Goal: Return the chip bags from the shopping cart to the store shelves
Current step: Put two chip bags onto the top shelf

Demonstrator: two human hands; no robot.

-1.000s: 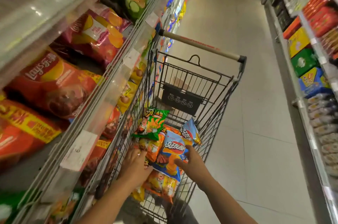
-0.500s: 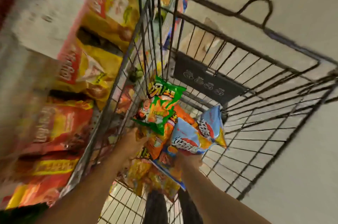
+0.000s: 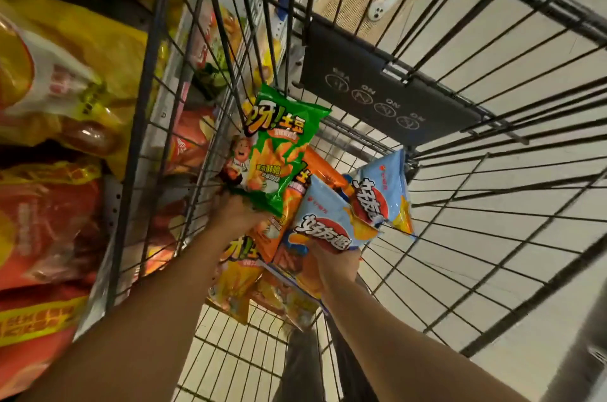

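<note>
Inside the cart (image 3: 460, 171), the left hand (image 3: 235, 212) pinches the green bag (image 3: 279, 152) and the right hand (image 3: 331, 265) grips a blue bag (image 3: 328, 221). The bags look light, puffy and easy to crush, so hold them by the bottom edge.

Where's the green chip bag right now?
In the head view the green chip bag is inside the shopping cart, against its left wire wall, held up by the left hand, just left of the two light blue bags.

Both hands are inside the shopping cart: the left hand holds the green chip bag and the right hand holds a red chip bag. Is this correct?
Not quite. In the head view the right hand holds a light blue chip bag, not a red one. The rest stands: both hands are inside the shopping cart, and the left hand holds the green chip bag.
</note>
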